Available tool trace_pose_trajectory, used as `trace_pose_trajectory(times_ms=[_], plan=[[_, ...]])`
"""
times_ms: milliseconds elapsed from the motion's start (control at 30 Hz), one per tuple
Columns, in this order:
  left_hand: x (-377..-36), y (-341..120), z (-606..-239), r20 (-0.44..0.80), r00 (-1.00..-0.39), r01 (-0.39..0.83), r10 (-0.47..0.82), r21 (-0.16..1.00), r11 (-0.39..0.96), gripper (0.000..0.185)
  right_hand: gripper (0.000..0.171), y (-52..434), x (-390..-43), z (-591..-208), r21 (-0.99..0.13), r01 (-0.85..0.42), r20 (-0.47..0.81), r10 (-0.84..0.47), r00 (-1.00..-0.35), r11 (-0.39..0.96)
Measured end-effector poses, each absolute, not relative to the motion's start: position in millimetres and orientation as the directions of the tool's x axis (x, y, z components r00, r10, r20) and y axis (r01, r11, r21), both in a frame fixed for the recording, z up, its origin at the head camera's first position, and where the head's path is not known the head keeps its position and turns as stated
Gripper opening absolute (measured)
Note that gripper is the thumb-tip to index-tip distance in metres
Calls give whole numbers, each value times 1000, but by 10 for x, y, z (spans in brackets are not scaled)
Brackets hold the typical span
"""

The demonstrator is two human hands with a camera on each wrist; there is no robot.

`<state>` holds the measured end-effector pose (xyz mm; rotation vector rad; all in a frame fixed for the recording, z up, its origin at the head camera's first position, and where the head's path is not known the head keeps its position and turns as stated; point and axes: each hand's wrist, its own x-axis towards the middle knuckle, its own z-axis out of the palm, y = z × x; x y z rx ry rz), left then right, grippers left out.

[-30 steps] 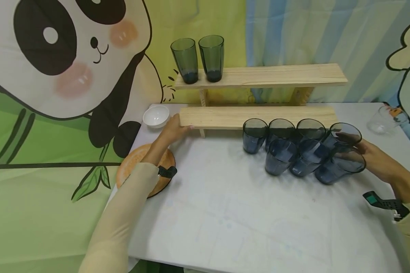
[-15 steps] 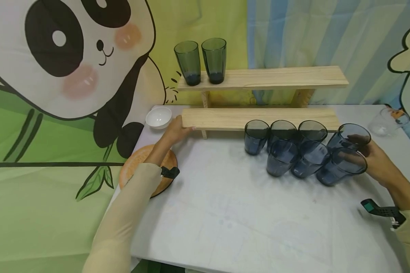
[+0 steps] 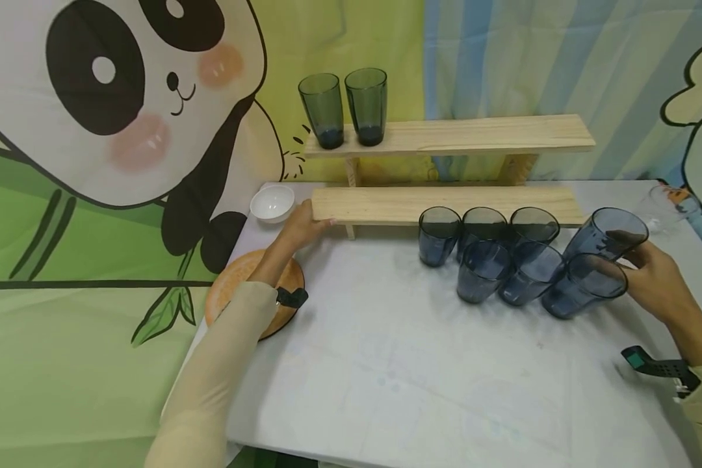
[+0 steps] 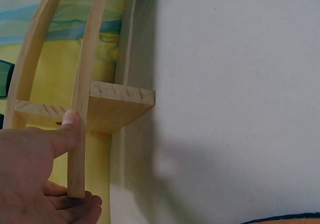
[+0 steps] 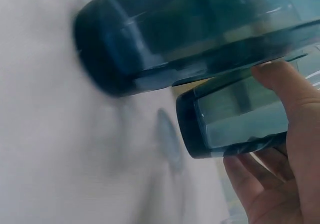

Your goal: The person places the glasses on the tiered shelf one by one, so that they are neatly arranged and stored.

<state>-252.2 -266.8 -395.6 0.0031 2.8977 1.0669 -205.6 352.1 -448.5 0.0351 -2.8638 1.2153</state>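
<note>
My left hand (image 3: 300, 227) grips the left end of the lower board (image 3: 444, 203) of a two-tier wooden shelf. In the left wrist view its thumb presses the board's upper face, with the fingers curled underneath. On the right, my right hand (image 3: 658, 279) holds a blue-tinted drinking glass (image 3: 611, 231) between thumb and fingers. That glass leans rightward, and in the right wrist view its base (image 5: 190, 126) is apart from its shadow on the cloth. Close in front of it stands another blue glass (image 3: 585, 286), beside several more in two rows.
Two green glasses (image 3: 344, 109) stand on the upper board's (image 3: 480, 133) left end. A white bowl (image 3: 272, 203) and an orange round plate (image 3: 234, 279) lie at the table's left. A clear glass vessel (image 3: 661, 208) is at the back right on the white cloth (image 3: 409, 377).
My right hand has moved the back-row rightmost glass up and to the right, away from its neighbours, tilting it more. My left hand keeps its grip on the shelf board.
</note>
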Motion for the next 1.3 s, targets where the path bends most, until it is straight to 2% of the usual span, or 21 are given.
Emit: trace_pose_trajectory(times_ms=[367,667,800,1033,1300], plan=[[-2538,-2690,-3996,-40,-999,-10,21,654,756,75,74,3483,-2121,-4037,-673,-59,131,40,-991,737],[-2529,-2674,-3965,-51,-999,-25,10,638,770,75,69,3355,-2335,-3599,-708,-135,257,75,-964,693],[-2535,-2678,-3965,-61,-998,-35,5,630,776,76,69,3222,-2431,-3391,-704,-126,242,70,-968,699],[-2552,-2677,-3959,-50,-999,-18,19,646,763,75,75,2945,-2584,-3105,-692,-60,134,47,-990,719],[-2539,-2686,-3972,-53,-998,-21,16,642,767,75,73,2630,-2806,-2944,-699,-93,105,-27,-994,709]])
